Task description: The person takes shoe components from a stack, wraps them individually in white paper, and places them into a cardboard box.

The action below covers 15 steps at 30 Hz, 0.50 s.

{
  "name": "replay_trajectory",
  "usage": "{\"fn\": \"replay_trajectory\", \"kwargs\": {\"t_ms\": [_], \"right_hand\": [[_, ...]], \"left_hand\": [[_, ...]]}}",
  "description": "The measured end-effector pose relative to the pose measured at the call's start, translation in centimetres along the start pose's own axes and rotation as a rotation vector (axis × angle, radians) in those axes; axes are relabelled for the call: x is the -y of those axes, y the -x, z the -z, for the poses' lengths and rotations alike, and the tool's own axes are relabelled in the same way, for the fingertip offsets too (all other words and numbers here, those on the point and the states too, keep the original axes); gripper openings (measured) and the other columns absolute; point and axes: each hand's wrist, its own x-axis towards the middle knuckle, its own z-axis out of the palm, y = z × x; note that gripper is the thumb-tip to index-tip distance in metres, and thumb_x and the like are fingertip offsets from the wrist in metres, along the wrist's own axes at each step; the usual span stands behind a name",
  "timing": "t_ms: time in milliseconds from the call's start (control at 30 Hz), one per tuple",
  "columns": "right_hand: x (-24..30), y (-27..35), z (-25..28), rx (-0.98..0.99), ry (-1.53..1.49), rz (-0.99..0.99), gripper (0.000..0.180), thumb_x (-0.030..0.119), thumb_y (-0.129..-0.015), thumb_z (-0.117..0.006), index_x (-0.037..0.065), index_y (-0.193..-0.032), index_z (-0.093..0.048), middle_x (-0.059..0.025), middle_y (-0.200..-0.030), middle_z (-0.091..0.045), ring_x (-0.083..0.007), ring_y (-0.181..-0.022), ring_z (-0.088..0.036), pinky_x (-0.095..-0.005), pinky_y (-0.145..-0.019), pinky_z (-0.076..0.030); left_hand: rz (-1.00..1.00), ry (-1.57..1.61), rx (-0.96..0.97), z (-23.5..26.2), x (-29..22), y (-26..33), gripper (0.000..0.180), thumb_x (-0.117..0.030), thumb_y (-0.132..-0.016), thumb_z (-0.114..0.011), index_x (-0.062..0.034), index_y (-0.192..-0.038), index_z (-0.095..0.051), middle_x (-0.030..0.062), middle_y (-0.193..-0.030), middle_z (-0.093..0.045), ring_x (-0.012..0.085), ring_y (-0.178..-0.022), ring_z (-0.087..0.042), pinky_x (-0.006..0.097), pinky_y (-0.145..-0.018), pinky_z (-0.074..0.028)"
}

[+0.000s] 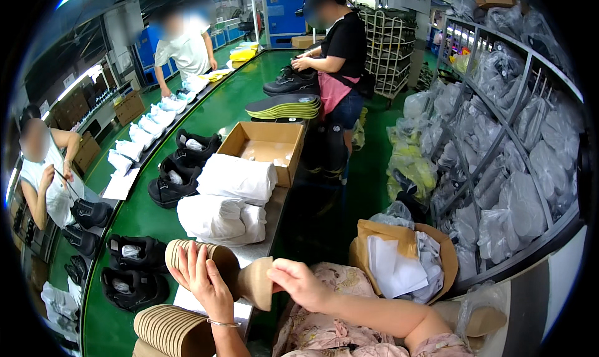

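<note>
Cardboard inserts (226, 263) sit nested at the bench edge (272, 217), the left hand (206, 283) across them, apparently bracing (its grip I cannot tell), while the right hand (302, 284) pinches their flared end (259, 288).

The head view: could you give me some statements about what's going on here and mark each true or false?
1. The right hand pinches the edge of a tan shaped piece. True.
2. The left hand lies on a black shoe. False: it lies on a stack of ridged tan pieces.
3. An open cardboard box stands just beyond the white bundles. True.
4. The long work surface beside the white bundles is red. False: it is green.
5. A person in a black top stands farther along that surface. True.
</note>
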Motion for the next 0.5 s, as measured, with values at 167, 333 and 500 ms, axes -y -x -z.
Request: {"fn": "replay_trajectory", "kwargs": {"t_ms": [167,333,500], "right_hand": [[4.7,2.8,4.8,0.075,0.430,0.023,0.022,0.012,-0.091,-0.050,0.004,-0.072,-0.046,0.0060,-0.070,-0.039,-0.0028,-0.066,-0.037,-0.0207,-0.057,-0.033],[9.4,5.4,9.4,0.412,0.508,-0.080,0.026,0.013,-0.091,-0.050,0.004,-0.067,-0.044,0.0071,-0.065,-0.034,-0.0032,-0.062,-0.033,-0.0226,-0.055,-0.031],[11.3,6.9,10.4,0.323,0.367,-0.130,0.021,0.016,-0.087,-0.055,0.002,-0.071,-0.053,0.0055,-0.068,-0.044,-0.0034,-0.066,-0.039,-0.0220,-0.061,-0.034]], "left_hand": [[-0.116,0.064,-0.140,0.5,-1.5,0.7,0.030,-0.010,-0.092,-0.044,0.0022,-0.118,-0.052,0.0190,-0.129,-0.047,0.0341,-0.128,-0.035,0.046,-0.107,-0.019],[-0.084,0.840,0.219,-0.9,-5.8,3.5,0.030,-0.005,-0.088,-0.049,0.0044,-0.117,-0.050,0.0209,-0.126,-0.049,0.0334,-0.121,-0.044,0.040,-0.102,-0.031],[0.350,1.442,1.113,-5.8,-8.1,7.1,0.044,-0.026,-0.097,-0.041,0.0030,-0.131,-0.039,0.0126,-0.131,-0.045,0.0215,-0.123,-0.040,0.031,-0.103,-0.029]]}}
